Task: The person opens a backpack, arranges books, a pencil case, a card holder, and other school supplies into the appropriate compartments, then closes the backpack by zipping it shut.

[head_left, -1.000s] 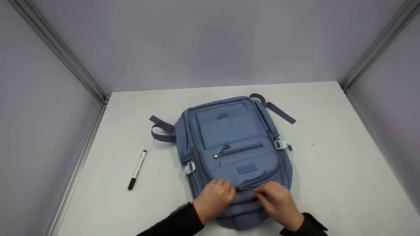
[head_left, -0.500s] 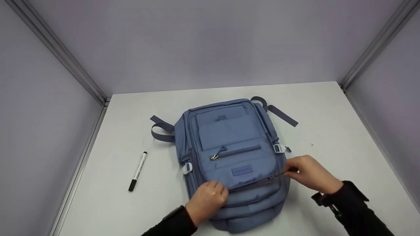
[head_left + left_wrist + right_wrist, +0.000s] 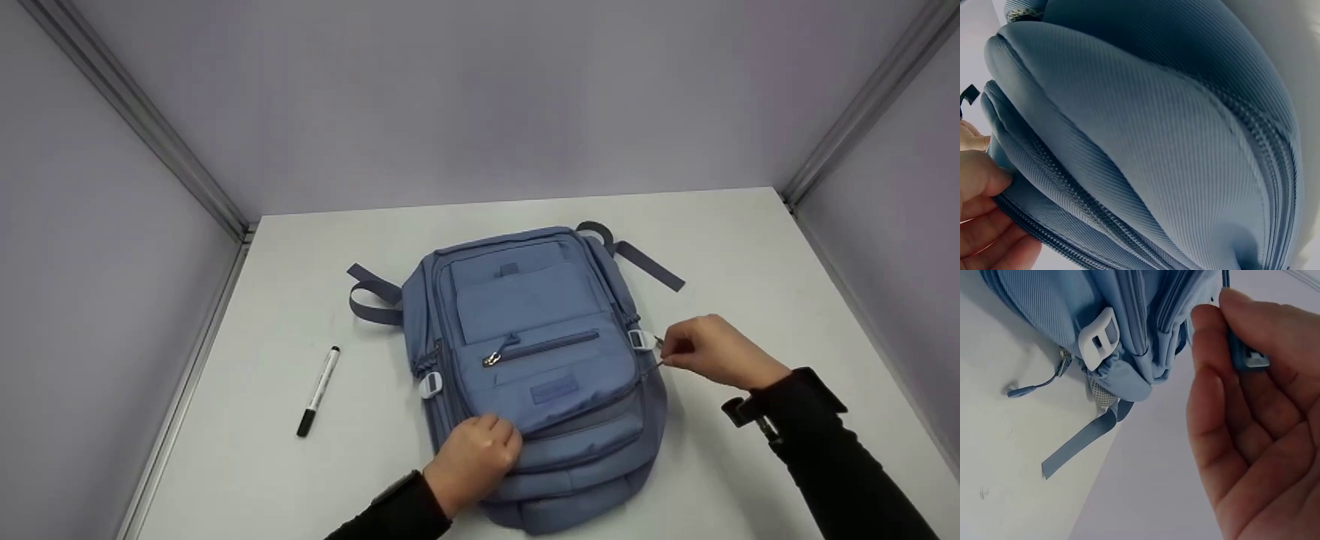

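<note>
A blue backpack (image 3: 525, 300) lies front up on the white table. At its lower left, my left hand (image 3: 474, 457) grips the pocket edge; in the left wrist view the thumb (image 3: 988, 174) and fingers pinch the fabric beside a zipper track (image 3: 1044, 239). My right hand (image 3: 720, 352) is off the bag's right side, near the white buckle (image 3: 640, 340). Between its thumb and index finger it pinches a corded zipper pull (image 3: 1247, 354), the cord stretched taut toward the front pocket's right corner. A second zipper pull (image 3: 491, 359) lies on the small front pocket.
A white marker with a black cap (image 3: 317, 391) lies left of the backpack. Dark straps (image 3: 375, 300) stick out at both upper sides, and another white buckle (image 3: 430, 385) sits on the left side. Grey panels (image 3: 510, 105) enclose the table (image 3: 787, 300).
My right hand has moved right and up from the bag's lower middle, drawing the zipper pull round the pocket's right corner. My left hand has shifted slightly left, still gripping the fabric.
</note>
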`<state>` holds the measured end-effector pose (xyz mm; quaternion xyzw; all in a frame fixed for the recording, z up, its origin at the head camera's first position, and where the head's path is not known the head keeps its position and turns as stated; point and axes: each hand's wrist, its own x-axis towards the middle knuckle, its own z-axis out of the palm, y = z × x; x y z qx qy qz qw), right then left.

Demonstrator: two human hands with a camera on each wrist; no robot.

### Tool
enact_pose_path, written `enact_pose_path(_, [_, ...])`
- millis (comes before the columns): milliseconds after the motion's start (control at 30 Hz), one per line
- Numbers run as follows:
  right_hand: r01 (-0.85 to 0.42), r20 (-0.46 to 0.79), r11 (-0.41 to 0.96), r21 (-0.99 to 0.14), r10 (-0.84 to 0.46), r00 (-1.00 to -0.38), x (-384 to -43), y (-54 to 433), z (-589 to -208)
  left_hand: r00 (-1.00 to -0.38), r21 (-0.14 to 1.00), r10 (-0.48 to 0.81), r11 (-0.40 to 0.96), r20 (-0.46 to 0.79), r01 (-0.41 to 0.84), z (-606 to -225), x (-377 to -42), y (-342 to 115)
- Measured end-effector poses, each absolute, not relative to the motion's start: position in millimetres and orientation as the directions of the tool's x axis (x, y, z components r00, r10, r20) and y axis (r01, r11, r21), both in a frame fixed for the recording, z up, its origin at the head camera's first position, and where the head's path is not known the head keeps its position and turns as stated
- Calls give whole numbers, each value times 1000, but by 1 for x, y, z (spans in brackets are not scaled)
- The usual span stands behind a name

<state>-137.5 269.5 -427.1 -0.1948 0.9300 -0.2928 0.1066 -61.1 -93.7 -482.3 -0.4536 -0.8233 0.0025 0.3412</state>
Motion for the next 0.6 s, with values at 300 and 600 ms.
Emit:
enact_pose_path(300, [-324,-73,790,-521,-419,-905,-177,268,-432,-336,-329,769,563,544,758,-487,-60,-94])
enact_pose_path(600, [-392,31,822,-414,-418,-908,-224,255,-438,-336,-323,782,548,525,772,-489,-58,-94])
